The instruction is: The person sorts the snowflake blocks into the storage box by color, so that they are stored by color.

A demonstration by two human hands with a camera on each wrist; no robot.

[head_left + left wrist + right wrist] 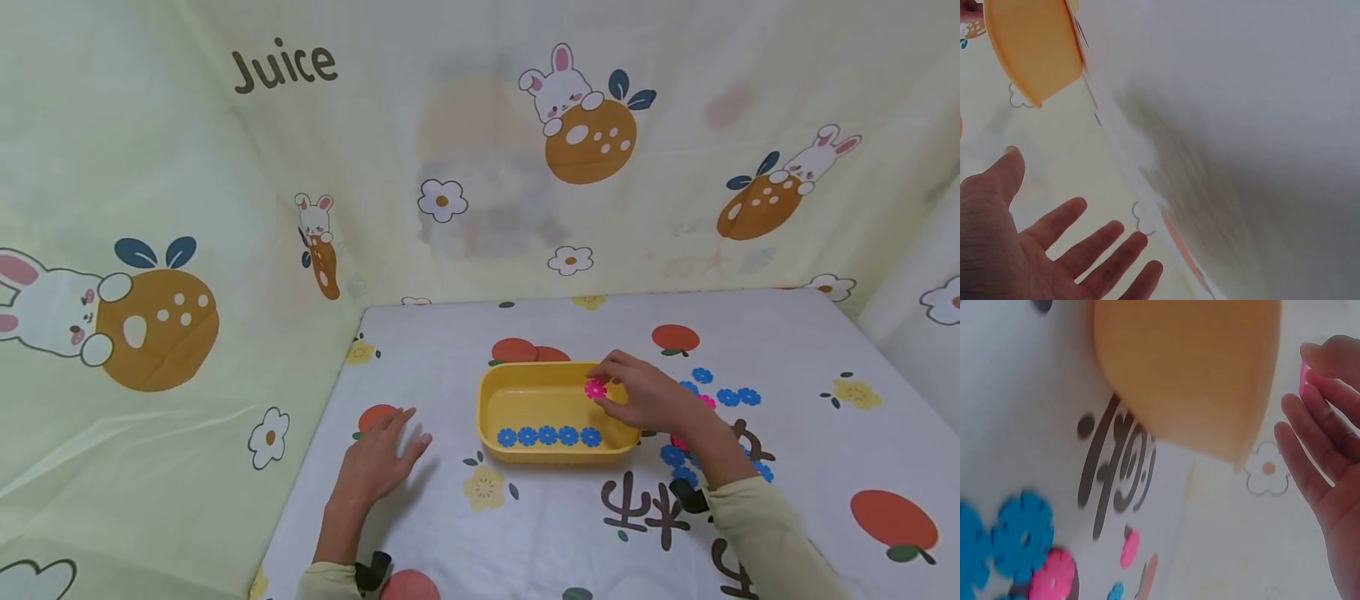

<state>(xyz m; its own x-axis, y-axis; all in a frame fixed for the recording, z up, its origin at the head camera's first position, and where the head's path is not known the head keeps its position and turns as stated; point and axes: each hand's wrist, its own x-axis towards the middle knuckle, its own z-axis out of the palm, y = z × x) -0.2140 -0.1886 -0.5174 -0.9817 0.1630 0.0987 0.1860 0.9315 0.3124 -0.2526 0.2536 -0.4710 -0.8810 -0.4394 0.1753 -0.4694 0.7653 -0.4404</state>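
Observation:
My right hand (645, 396) pinches a pink flower-shaped plastic piece (595, 389) between thumb and fingers, over the right part of a yellow tray (487, 408). In the right wrist view the pink piece (1303, 378) shows edge-on at the fingertips. Inside the tray, several blue flower-shaped pieces (547, 435) form a row along the near side. To the left of the tray, my left hand (378, 458) hovers with spread fingers, holding nothing. The left wrist view shows that left hand (1072, 256) palm partly turned up, apart from the tray (1038, 50).
More blue pieces (738, 397) and a few pink ones (1052, 575) lie loose on the printed tablecloth (555, 533), right of the tray and partly behind the right forearm. A patterned curtain (390, 125) rises behind and to the left of the table.

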